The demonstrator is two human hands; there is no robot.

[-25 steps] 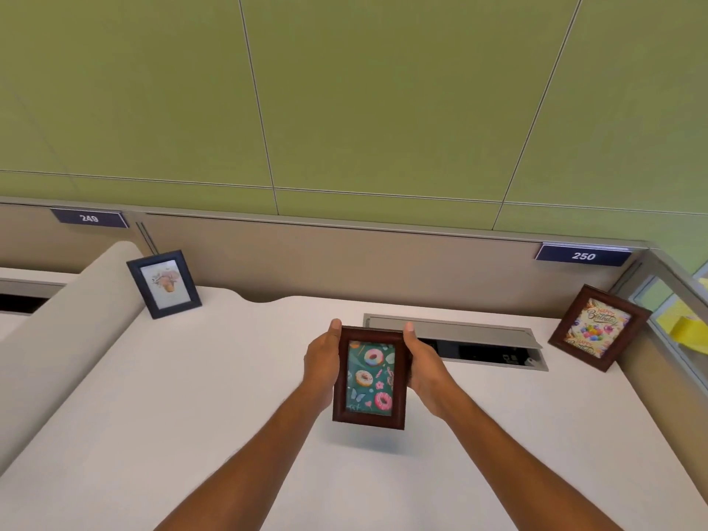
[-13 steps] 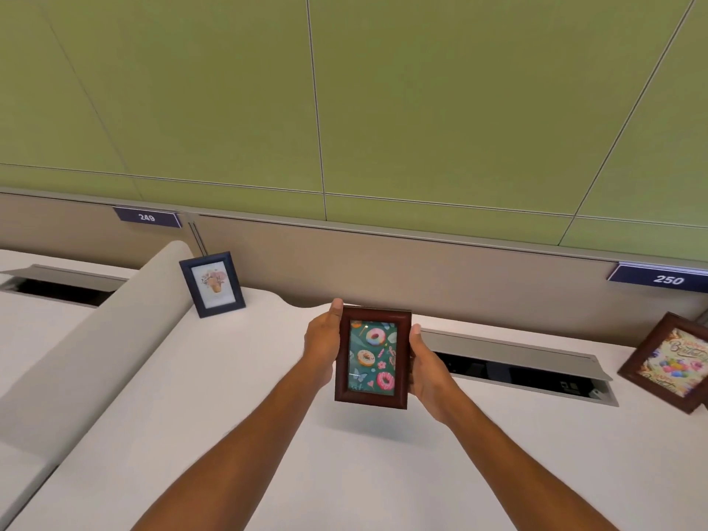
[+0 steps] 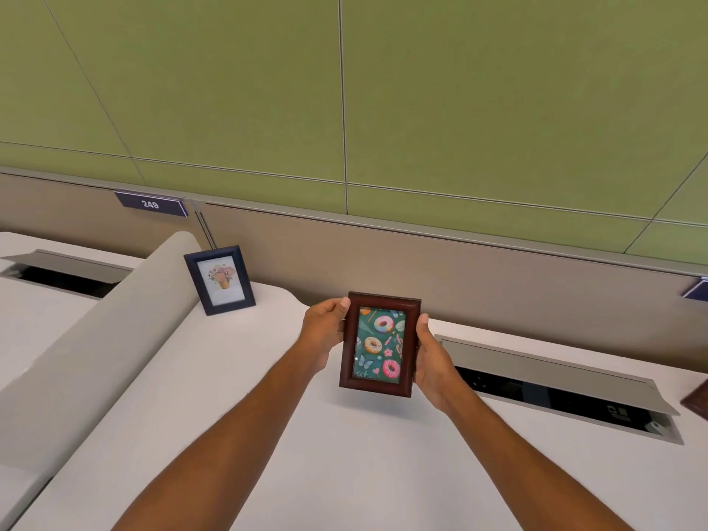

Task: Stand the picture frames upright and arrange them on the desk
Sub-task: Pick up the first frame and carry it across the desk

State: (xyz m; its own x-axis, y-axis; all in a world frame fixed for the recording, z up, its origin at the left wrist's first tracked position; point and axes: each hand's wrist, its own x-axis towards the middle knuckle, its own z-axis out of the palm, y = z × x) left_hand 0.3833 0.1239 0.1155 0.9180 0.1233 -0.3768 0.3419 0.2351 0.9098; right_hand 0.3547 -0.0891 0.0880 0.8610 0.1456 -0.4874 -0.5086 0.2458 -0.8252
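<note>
A dark brown frame with a doughnut picture [image 3: 378, 344] is held upright, a little above the white desk [image 3: 237, 408], near its middle. My left hand [image 3: 325, 331] grips its left edge and my right hand [image 3: 431, 356] grips its right edge. A navy frame with a flower picture [image 3: 219, 279] stands upright at the desk's back left corner, leaning back by the partition. Only a dark corner of a third brown frame [image 3: 698, 402] shows at the right edge of the view.
A beige curved divider [image 3: 88, 339] borders the desk on the left. An open cable tray with a raised grey lid [image 3: 555, 381] runs along the back right. A tan partition and green wall panels rise behind. Number plate 249 [image 3: 151, 204] hangs at the back left.
The view has swung to the left, so the birthday frame on the right has slid almost out of sight. Both hands still hold the doughnut frame, now slightly farther back on the desk.
</note>
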